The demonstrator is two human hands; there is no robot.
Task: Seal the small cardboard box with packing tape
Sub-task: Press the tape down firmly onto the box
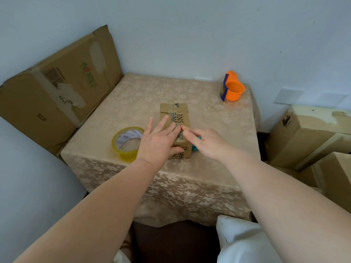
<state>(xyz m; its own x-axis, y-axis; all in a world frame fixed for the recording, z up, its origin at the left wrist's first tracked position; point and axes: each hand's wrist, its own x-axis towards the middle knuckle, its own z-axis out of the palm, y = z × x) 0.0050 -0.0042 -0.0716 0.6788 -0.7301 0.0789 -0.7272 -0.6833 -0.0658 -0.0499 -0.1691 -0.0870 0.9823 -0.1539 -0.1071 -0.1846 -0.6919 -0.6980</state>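
A small brown cardboard box (177,113) with black lettering lies in the middle of the table, its flaps down. My left hand (158,142) rests flat on the near half of its top, fingers spread and thumb against the near side. My right hand (206,142) reaches in from the right, its fingertips pressed on the top seam where they meet my left fingertips. A roll of clear yellowish packing tape (126,143) lies flat just left of my left hand. A teal object (194,148) peeks out under my right hand; I cannot tell whether the hand holds it.
The table (133,103) wears a beige floral cloth. An orange and blue tape dispenser (231,88) stands at the far right corner. A flattened carton (57,88) leans on the left wall. Stacked cardboard boxes (307,137) sit at the right.
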